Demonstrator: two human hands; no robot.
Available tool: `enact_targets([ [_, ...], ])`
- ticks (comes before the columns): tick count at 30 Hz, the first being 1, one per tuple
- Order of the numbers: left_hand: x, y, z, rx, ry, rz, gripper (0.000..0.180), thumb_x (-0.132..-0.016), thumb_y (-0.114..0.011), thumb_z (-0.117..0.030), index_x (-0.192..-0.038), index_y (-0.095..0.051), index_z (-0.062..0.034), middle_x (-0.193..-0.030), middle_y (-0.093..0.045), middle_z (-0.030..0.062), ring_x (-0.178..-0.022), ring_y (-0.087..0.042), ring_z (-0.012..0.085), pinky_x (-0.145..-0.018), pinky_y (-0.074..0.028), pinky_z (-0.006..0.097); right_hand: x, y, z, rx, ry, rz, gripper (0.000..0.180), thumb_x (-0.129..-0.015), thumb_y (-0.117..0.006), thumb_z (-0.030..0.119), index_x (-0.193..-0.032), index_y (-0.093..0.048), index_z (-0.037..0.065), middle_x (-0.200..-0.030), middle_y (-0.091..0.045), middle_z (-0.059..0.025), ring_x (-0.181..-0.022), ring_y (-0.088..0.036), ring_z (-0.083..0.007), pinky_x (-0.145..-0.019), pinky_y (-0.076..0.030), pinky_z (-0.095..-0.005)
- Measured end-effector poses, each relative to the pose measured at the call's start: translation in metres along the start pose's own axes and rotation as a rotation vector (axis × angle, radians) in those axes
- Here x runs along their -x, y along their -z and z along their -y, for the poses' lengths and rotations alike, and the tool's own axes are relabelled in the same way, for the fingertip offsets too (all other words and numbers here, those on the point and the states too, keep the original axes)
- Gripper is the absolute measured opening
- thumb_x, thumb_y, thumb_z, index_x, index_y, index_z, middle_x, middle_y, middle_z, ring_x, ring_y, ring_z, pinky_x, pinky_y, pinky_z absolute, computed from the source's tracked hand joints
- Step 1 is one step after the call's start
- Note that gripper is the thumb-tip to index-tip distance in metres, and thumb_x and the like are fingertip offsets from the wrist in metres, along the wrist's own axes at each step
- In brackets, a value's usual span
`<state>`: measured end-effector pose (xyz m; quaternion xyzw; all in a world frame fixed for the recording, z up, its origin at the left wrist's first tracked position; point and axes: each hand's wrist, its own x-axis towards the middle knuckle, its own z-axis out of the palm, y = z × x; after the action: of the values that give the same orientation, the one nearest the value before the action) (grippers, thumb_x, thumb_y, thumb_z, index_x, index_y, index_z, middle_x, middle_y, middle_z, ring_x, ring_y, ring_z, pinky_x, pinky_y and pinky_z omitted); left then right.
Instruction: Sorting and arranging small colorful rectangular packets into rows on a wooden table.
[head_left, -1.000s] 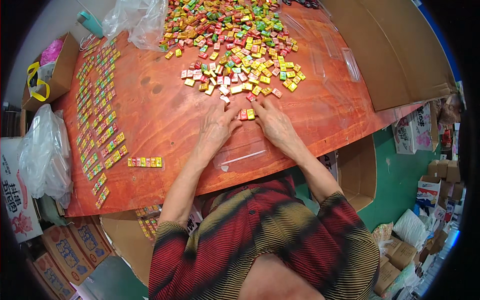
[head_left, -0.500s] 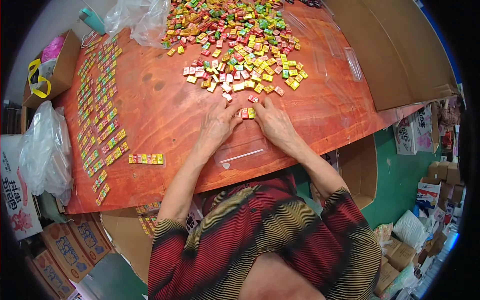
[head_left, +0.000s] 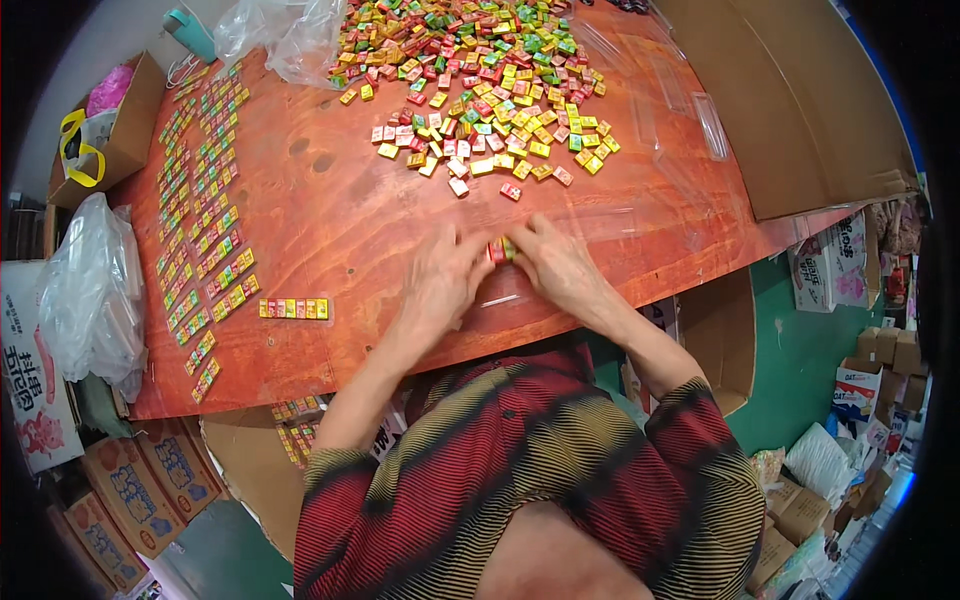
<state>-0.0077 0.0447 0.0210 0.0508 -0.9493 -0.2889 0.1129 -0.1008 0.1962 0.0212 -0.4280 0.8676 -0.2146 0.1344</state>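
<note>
My left hand [head_left: 438,275] and my right hand [head_left: 560,265] meet near the front edge of the table, fingertips closed on a short row of small red and yellow boxes [head_left: 502,250] between them. Under the hands, partly hidden, lies a clear plastic tray [head_left: 497,301]. Just beyond the fingers sit a loose red-and-white box [head_left: 511,191] and a pale box [head_left: 458,187]. Farther back spreads a big heap of the same small boxes [head_left: 465,60] in red, yellow and green.
Filled strips of boxes [head_left: 205,215] stand in columns at the left, with one filled strip [head_left: 294,308] apart. Empty clear trays [head_left: 710,127] lie at the right beside a large cardboard sheet [head_left: 800,110]. Plastic bags [head_left: 92,290] hang at the left edge.
Both hands have drawn back toward me with the row of small boxes, down over the clear tray. The loose red-and-white box by my right fingertips is now left alone on the table.
</note>
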Motion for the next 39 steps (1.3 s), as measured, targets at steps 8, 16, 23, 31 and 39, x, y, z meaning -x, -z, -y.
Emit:
enact_targets([
  [8, 0.029, -0.008, -0.002, -0.072, 0.025, 0.016, 0.029, -0.071, -0.068, -0.017, -0.099, -0.062, -0.0104, -0.077, -0.048, 0.0108, -0.070, -0.053, 0.0268, -0.060, -0.044, 0.038, 0.008, -0.013, 0.000, -0.072, 0.023, 0.032, 0.025, -0.081, -0.056, 0.013, -0.105, -0.051, 0.006, -0.088, -0.050, -0.0162, -0.079, -0.054, -0.0357, -0.065, -0.045, -0.0424],
  [16, 0.014, -0.004, 0.010, 0.018, 0.087, 0.040, 0.029, -0.070, -0.068, -0.018, -0.097, -0.064, -0.0087, -0.079, -0.050, 0.0134, -0.072, -0.056, 0.0293, -0.060, -0.046, 0.039, -0.002, -0.011, -0.003, -0.147, 0.092, -0.058, 0.017, -0.079, -0.052, 0.010, -0.095, -0.049, 0.003, -0.083, -0.047, -0.0190, -0.077, -0.053, -0.0382, -0.062, -0.044, -0.0448],
  [23, 0.002, -0.005, 0.014, -0.015, 0.068, -0.010, 0.030, -0.070, -0.068, -0.016, -0.098, -0.063, -0.0085, -0.082, -0.051, 0.0143, -0.074, -0.056, 0.0305, -0.064, -0.046, 0.040, -0.007, -0.008, -0.002, -0.089, 0.105, -0.035, 0.025, -0.078, -0.057, 0.010, -0.100, -0.049, 0.004, -0.085, -0.047, -0.0188, -0.078, -0.053, -0.0372, -0.064, -0.044, -0.0435],
  [31, -0.003, -0.007, 0.016, 0.013, 0.028, 0.004, 0.030, -0.070, -0.068, -0.017, -0.099, -0.061, -0.0091, -0.082, -0.050, 0.0132, -0.075, -0.055, 0.0304, -0.064, -0.046, 0.040, -0.010, -0.016, -0.006, -0.059, 0.180, -0.128, 0.020, -0.076, -0.055, 0.008, -0.094, -0.048, 0.003, -0.082, -0.046, -0.0179, -0.076, -0.053, -0.0360, -0.061, -0.044, -0.0424],
  [39, 0.009, 0.003, -0.001, -0.068, 0.035, -0.003, 0.029, -0.069, -0.069, -0.017, -0.095, -0.061, -0.0088, -0.083, -0.049, 0.0126, -0.075, -0.055, 0.0291, -0.062, -0.045, 0.039, 0.003, -0.004, 0.003, -0.077, 0.127, -0.068, 0.023, -0.080, -0.056, 0.013, -0.101, -0.053, 0.005, -0.085, -0.047, -0.0160, -0.079, -0.053, -0.0335, -0.065, -0.043, -0.0405],
])
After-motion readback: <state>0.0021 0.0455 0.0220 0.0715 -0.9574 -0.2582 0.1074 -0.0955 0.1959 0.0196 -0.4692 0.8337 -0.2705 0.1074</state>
